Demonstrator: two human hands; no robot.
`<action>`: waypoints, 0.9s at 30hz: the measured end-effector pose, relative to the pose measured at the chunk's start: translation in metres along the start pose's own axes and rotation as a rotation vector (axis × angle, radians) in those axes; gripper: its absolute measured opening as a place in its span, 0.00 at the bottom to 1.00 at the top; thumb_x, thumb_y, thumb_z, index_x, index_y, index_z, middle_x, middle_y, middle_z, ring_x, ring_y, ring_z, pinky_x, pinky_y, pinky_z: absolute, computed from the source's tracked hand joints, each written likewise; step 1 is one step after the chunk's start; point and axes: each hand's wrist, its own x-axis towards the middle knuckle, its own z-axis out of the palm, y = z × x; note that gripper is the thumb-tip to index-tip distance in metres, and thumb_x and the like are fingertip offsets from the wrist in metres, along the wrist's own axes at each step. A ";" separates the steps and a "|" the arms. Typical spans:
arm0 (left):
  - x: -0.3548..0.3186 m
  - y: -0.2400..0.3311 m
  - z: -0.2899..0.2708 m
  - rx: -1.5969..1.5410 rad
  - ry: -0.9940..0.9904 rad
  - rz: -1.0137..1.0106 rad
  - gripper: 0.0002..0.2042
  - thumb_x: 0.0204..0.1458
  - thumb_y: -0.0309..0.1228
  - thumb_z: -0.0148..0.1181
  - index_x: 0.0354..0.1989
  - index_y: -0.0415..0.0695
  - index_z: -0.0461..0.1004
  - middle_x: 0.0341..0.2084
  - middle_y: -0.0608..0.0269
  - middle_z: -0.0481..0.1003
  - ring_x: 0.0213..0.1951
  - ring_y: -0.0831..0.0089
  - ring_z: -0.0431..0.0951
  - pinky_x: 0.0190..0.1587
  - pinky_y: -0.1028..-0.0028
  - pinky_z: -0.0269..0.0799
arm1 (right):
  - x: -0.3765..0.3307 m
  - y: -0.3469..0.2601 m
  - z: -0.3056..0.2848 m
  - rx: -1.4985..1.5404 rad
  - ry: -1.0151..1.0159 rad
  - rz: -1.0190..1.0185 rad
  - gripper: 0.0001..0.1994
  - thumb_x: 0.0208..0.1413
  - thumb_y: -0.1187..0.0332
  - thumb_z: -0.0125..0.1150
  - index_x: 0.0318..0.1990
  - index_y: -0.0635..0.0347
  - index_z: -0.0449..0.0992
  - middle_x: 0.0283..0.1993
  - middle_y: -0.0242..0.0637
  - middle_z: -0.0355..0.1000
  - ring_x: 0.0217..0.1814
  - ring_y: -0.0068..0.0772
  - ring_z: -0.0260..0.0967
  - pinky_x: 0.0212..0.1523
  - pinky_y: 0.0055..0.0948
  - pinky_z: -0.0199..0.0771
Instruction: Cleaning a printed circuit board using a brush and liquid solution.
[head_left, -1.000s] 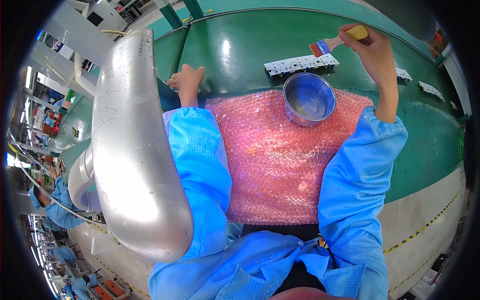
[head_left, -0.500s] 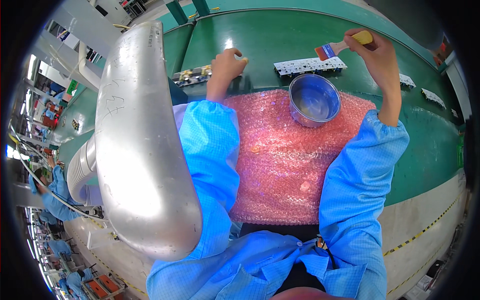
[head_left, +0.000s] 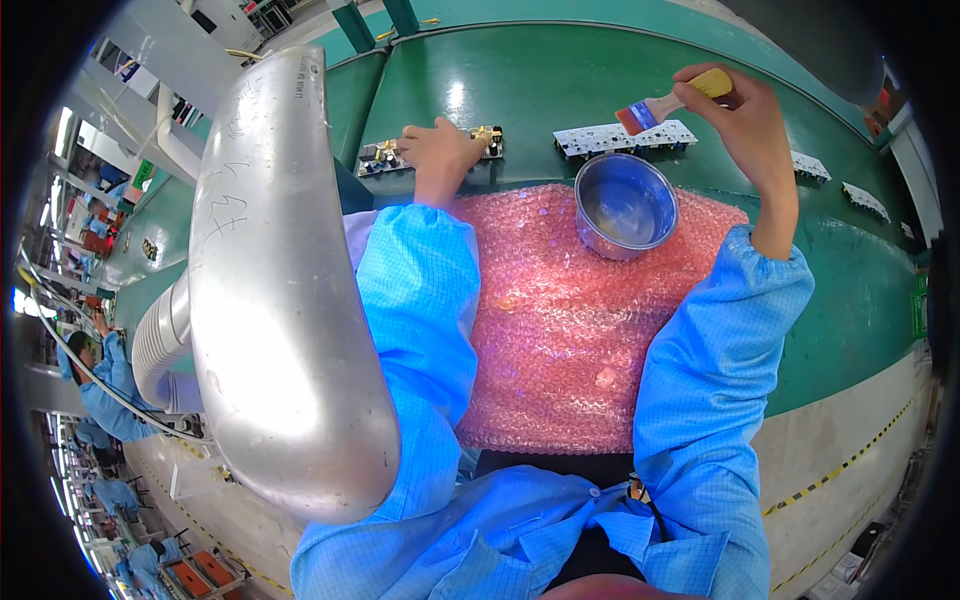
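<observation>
- A round silver metal pot (head_left: pixel 607 244), bluish inside with a pale, streaky patch at the bottom, stands upright near the far edge of the wrap.
- A long circuit board crowded with gold, black and silver parts (head_left: pixel 382 158) lies under the left hand (head_left: pixel 441 152), past the wrap's far left corner; the fingers are spread over it, and I cannot tell whether that grip is closed on its edges.
- A flat brush with reddish-brown bristles, a blue band and a yellow handle end (head_left: pixel 660 107) hangs tilted in the right hand (head_left: pixel 750 120), its grip pinched around the handle, bristles above the white board.
- Pink bubble wrap (head_left: pixel 555 345) covers the near part of a glossy green desk (head_left: pixel 500 85); at the right, a pale floor (head_left: pixel 850 455) carries yellow-and-black tape.
- A big silver hood (head_left: pixel 285 310) blocks the view at left, hiding part of the left sleeve.
- A long white circuit board (head_left: pixel 625 138) lies just beyond the pot; two smaller pale boards (head_left: pixel 811 167) lie farther right.
- Far left, a blue-clad co-worker (head_left: pixel 108 390) sits.
</observation>
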 end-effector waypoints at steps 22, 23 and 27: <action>-0.003 -0.002 -0.068 -0.823 -0.040 0.374 0.26 0.49 0.54 0.58 0.42 0.43 0.80 0.38 0.46 0.79 0.37 0.58 0.80 0.43 0.65 0.74 | 0.004 0.004 0.033 0.095 -0.514 0.165 0.09 0.48 0.68 0.66 0.35 0.64 0.81 0.31 0.36 0.78 0.35 0.27 0.76 0.39 0.25 0.74; -0.012 0.003 -0.075 -1.014 -0.120 0.344 0.26 0.51 0.55 0.56 0.44 0.44 0.78 0.36 0.51 0.77 0.35 0.63 0.78 0.42 0.68 0.74 | 0.004 0.007 0.035 0.091 -0.509 0.171 0.09 0.48 0.68 0.66 0.35 0.64 0.81 0.31 0.36 0.78 0.35 0.27 0.76 0.39 0.25 0.74; -0.025 0.007 -0.081 -1.317 -0.335 0.291 0.29 0.54 0.58 0.49 0.52 0.45 0.71 0.33 0.57 0.73 0.35 0.70 0.75 0.42 0.73 0.74 | 0.003 0.008 0.037 0.004 -0.551 0.143 0.09 0.48 0.68 0.67 0.35 0.64 0.80 0.31 0.35 0.77 0.34 0.25 0.74 0.38 0.24 0.74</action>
